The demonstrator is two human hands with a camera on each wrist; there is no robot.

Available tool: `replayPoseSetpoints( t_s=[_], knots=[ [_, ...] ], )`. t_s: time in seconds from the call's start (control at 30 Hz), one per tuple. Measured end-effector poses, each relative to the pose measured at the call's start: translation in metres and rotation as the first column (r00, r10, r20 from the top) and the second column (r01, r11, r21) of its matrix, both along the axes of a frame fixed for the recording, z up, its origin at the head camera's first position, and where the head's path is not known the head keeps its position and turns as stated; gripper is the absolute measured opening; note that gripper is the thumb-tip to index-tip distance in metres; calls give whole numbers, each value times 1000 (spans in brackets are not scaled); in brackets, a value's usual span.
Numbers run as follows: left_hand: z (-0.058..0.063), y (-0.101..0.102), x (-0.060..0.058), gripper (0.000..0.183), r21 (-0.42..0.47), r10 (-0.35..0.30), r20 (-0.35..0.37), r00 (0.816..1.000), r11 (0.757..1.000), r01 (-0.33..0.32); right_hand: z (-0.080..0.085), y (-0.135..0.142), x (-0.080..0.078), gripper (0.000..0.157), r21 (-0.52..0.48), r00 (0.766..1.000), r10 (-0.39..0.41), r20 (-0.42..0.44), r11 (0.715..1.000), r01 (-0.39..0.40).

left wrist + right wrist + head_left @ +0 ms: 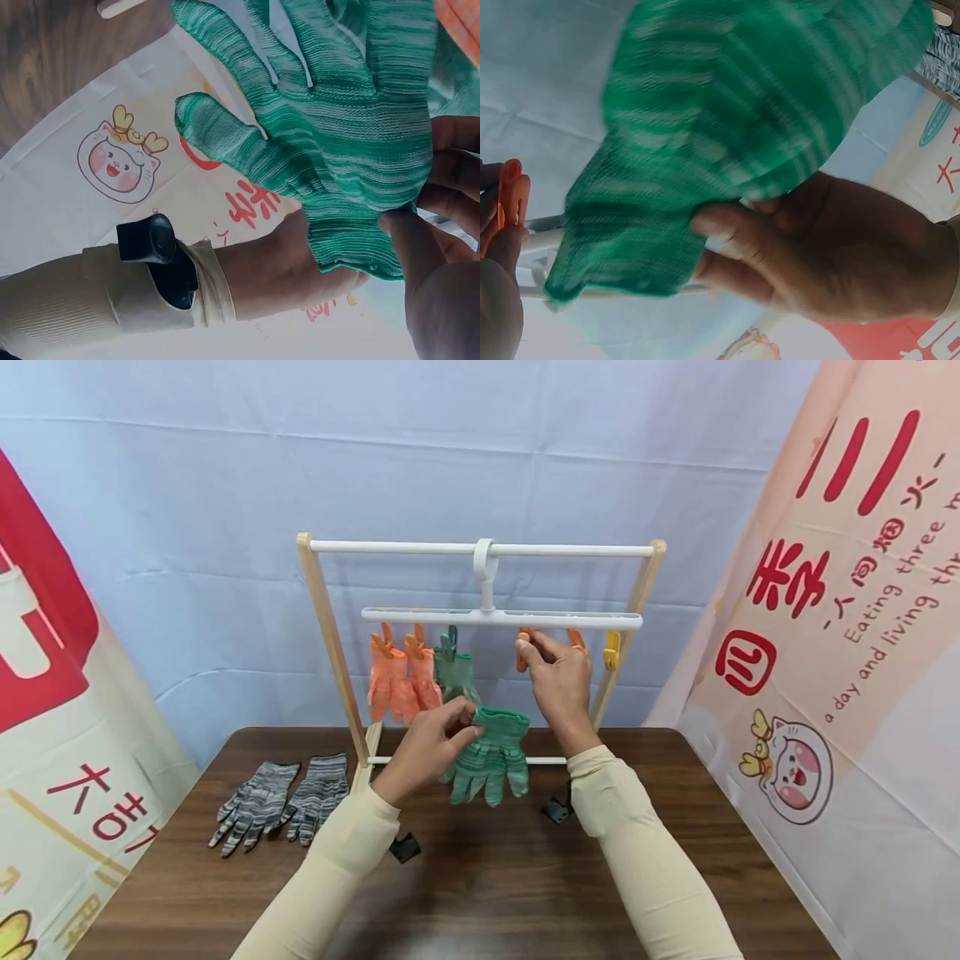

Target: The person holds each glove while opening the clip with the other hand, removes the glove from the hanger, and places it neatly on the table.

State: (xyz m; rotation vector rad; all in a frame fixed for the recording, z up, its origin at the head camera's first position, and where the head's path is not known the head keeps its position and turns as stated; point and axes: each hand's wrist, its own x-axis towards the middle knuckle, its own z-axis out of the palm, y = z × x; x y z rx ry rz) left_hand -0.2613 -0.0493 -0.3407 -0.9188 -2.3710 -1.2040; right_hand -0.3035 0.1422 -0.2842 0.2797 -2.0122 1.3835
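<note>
My left hand (pixel 423 752) pinches the cuff of a green striped knit glove (pixel 491 756), whose fingers hang down. In the right wrist view the thumb of that hand lies on the green cuff. Higher up, my right hand (pixel 564 685) pinches an orange clothespin (pixel 522 653) just under the bar of a white hanger (pixel 562 620). A second green glove (pixel 455 670) hangs from a dark green clothespin (pixel 450 643), partly behind the held glove. To its left hang two orange gloves (pixel 388 683), clipped by orange clothespins.
The hanger hooks over the white rod (pixel 405 547) of a wooden-sided rack (pixel 330 643). Another orange clothespin (pixel 576 639) and a yellow clothespin (pixel 612 652) hang at its right end. Two grey striped gloves (pixel 258 802) lie on the brown table (pixel 480 893), left of the rack.
</note>
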Motion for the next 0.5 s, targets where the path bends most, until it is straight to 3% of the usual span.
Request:
replayPoseSetpoints(
  t_s=[0.5],
  knots=[
    [-31, -21, 7, 7, 17, 75, 135, 988, 997, -78, 0, 0, 1, 31, -4, 1000, -1, 1, 1000, 1]
  ],
)
